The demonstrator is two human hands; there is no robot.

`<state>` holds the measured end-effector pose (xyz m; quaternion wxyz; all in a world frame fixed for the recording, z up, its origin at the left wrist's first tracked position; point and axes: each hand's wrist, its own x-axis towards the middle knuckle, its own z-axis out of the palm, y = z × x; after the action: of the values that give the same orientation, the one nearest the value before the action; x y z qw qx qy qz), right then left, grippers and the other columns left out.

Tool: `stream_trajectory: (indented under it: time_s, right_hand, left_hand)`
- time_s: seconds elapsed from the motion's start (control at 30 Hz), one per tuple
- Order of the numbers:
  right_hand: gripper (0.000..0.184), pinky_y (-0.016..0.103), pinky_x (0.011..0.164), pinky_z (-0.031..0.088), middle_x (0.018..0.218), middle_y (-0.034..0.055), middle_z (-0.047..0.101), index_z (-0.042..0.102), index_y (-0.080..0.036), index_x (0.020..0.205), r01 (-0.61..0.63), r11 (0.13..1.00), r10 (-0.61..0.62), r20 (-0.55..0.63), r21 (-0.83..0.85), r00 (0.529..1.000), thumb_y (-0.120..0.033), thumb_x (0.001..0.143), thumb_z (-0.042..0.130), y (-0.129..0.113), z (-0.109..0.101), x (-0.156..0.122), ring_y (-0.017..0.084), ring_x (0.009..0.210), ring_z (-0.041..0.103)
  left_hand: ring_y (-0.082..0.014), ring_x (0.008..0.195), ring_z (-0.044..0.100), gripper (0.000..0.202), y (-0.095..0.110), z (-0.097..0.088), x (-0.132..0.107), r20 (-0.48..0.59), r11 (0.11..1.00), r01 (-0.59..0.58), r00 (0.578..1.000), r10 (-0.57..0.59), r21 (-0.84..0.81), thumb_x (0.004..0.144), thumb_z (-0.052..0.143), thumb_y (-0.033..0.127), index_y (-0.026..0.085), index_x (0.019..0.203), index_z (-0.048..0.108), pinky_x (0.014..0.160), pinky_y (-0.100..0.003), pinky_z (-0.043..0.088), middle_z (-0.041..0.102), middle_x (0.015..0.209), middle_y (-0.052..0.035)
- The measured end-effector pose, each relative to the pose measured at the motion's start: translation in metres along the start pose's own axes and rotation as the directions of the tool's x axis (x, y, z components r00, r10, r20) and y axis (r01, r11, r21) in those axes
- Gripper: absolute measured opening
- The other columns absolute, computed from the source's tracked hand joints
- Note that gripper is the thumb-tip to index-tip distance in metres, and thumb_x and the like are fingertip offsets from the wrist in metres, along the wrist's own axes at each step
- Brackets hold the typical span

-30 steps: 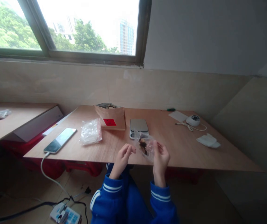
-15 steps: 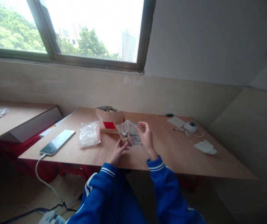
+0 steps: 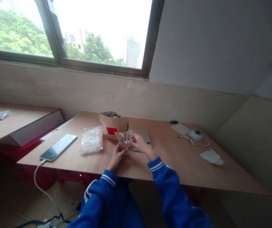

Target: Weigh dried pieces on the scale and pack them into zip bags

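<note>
the right hand (image 3: 141, 145) partly hides the scale (image 3: 145, 135); what the clear bag (image 3: 122, 136) holds is blurred.

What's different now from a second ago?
The small clear bag has moved left, toward the brown pouch. The left hand, free before, now holds it; the right hand is at its right side. The pouch, scale and smartphone stayed put.

Left hand (image 3: 117, 155) holds a clear bag (image 3: 123, 136), right hand (image 3: 141, 145) touching.
</note>
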<state>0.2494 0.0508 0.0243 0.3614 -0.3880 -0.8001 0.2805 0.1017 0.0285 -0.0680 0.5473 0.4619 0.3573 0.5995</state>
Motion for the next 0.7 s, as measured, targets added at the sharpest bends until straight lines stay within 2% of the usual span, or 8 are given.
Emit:
stream_trajectory:
  time_s: [0.1, 0.2, 0.27, 0.37, 0.53, 0.63, 0.7]
  right_hand:
    - [0.03, 0.031, 0.085, 0.047, 0.111, 0.0073, 0.064, 0.061, -0.018, 0.105, 0.034, 0.999, -0.035, 0.149, 0.011, 0.988, -0.012, 0.076, 0.062, 0.0, 0.004, 0.001, 0.02, 0.096, 0.06]
    - [0.03, 0.03, 0.075, 0.049, 0.1, 0.0062, 0.067, 0.064, -0.016, 0.102, -0.034, 0.999, 0.034, 0.198, -0.001, 0.98, -0.009, 0.073, 0.062, 0.0, 0.005, 0.001, 0.019, 0.084, 0.062]
    - [0.03, 0.029, 0.072, 0.049, 0.096, 0.0058, 0.068, 0.064, -0.016, 0.102, -0.07, 0.998, 0.066, 0.194, 0.01, 0.979, -0.009, 0.073, 0.061, 0.0, 0.004, 0.0, 0.019, 0.08, 0.063]
    - [0.033, 0.03, 0.076, 0.048, 0.102, 0.0063, 0.068, 0.064, -0.017, 0.107, -0.041, 0.998, 0.032, 0.172, 0.048, 0.985, -0.012, 0.074, 0.063, -0.001, 0.001, -0.002, 0.02, 0.086, 0.063]
    - [0.022, 0.032, 0.077, 0.048, 0.095, 0.006, 0.07, 0.067, -0.016, 0.097, -0.045, 0.997, 0.037, 0.109, 0.069, 0.993, -0.016, 0.077, 0.06, 0.0, -0.002, -0.006, 0.02, 0.084, 0.064]
    - [0.028, 0.033, 0.08, 0.049, 0.099, 0.007, 0.07, 0.068, -0.016, 0.103, -0.072, 0.993, 0.068, 0.057, 0.088, 0.996, -0.015, 0.077, 0.058, 0.003, -0.006, -0.009, 0.022, 0.089, 0.064]
    - [0.032, 0.034, 0.081, 0.049, 0.102, 0.0071, 0.071, 0.067, -0.016, 0.107, -0.101, 0.99, 0.095, 0.065, 0.098, 0.993, -0.015, 0.077, 0.057, 0.004, -0.012, -0.011, 0.023, 0.09, 0.064]
  left_hand:
    - [-0.0224, 0.092, 0.062, 0.041, -0.003, -0.002, 0.001, -0.031, 0.999, 0.011, 0.999, -0.01, 0.032, 0.063, 0.077, 0.032, 0.016, 0.098, 0.065, 0.081, -0.033, 0.047, 0.07, 0.098, -0.007]
    - [-0.0213, 0.082, 0.063, 0.035, -0.005, -0.004, 0.0, -0.045, 0.998, 0.032, 0.999, -0.03, 0.045, 0.059, 0.078, 0.031, 0.015, 0.088, 0.067, 0.074, -0.032, 0.047, 0.071, 0.087, -0.0058]
    - [-0.0208, 0.08, 0.063, 0.036, -0.006, -0.005, 0.0, -0.052, 0.998, 0.042, 0.998, -0.04, 0.037, 0.058, 0.079, 0.032, 0.015, 0.087, 0.067, 0.072, -0.031, 0.047, 0.071, 0.085, -0.0056]
    - [-0.0206, 0.081, 0.063, 0.037, -0.006, -0.005, 0.0, -0.054, 0.999, 0.045, 0.998, -0.045, 0.013, 0.059, 0.079, 0.033, 0.014, 0.088, 0.066, 0.074, -0.03, 0.046, 0.071, 0.085, -0.006]
    - [-0.023, 0.093, 0.063, 0.045, -0.005, -0.006, -0.001, -0.017, 0.998, 0.037, 0.999, -0.038, -0.041, 0.066, 0.075, 0.039, 0.015, 0.102, 0.065, 0.08, -0.033, 0.047, 0.07, 0.102, -0.01]
    - [-0.0233, 0.095, 0.063, 0.046, -0.004, -0.006, -0.001, 0.001, 0.997, 0.049, 0.999, -0.049, -0.06, 0.068, 0.074, 0.04, 0.016, 0.106, 0.064, 0.076, -0.031, 0.047, 0.068, 0.107, -0.0106]
    - [-0.0227, 0.093, 0.063, 0.046, -0.004, -0.006, -0.001, 0.012, 0.995, 0.07, 0.998, -0.069, -0.065, 0.068, 0.074, 0.04, 0.016, 0.105, 0.064, 0.074, -0.03, 0.047, 0.069, 0.106, -0.0103]
